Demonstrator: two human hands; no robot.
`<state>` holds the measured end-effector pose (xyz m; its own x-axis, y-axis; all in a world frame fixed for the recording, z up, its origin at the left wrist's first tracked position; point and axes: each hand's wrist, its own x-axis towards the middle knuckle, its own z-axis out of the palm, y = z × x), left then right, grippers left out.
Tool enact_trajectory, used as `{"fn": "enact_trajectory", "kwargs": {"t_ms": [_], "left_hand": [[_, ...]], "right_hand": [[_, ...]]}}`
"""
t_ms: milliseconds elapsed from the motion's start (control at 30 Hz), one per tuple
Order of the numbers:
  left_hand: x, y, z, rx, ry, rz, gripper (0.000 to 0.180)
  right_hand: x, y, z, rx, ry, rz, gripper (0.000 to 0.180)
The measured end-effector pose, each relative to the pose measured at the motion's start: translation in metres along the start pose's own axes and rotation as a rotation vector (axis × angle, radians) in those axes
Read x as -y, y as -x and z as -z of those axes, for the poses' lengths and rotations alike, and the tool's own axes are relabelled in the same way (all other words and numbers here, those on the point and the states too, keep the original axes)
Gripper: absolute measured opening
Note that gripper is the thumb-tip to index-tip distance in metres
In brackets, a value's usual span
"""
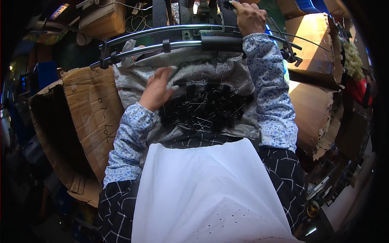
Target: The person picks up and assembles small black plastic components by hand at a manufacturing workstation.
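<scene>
My left hand [157, 88] hovers at the left edge of a pile of small black wire brushes [206, 107]. Its thumb and fingers are apart, with pale coverings on the tips, and nothing shows between them. The brushes have thin metal stems, some ending in loops, and lie on a grey cloth [129, 87] spread over my lap. Stretched far forward, my right hand [249, 18] reaches past the metal rails. Its fingers are closed at the end of a small black bristled brush [227, 5], partly cut off by the top edge.
Curved metal rails [146, 49] with black clamps cross in front of me. An open cardboard box [87, 117] stands at my left, and more cardboard boxes [312, 109] are stacked at my right. Machine parts and a white cable [137, 20] lie beyond the rails.
</scene>
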<state>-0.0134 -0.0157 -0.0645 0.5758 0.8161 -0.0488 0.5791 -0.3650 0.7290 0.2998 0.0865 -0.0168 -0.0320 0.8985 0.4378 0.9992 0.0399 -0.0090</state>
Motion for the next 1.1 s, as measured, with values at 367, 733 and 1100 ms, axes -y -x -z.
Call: {"fn": "enact_trajectory", "kwargs": {"t_ms": [367, 733, 1100], "left_hand": [[0.007, -0.002, -0.017, 0.118, -0.197, -0.051, 0.048], [-0.001, -0.007, 0.018, 0.105, 0.241, 0.047, 0.036], [-0.017, -0.008, 0.059, -0.154, 0.319, -0.091, 0.030]], "right_hand": [[0.006, -0.003, -0.013, -0.004, 0.002, -0.007, 0.027], [-0.007, -0.013, -0.026, 0.136, -0.129, -0.034, 0.026], [0.011, 0.002, -0.032, 0.005, -0.082, -0.211, 0.028]]}}
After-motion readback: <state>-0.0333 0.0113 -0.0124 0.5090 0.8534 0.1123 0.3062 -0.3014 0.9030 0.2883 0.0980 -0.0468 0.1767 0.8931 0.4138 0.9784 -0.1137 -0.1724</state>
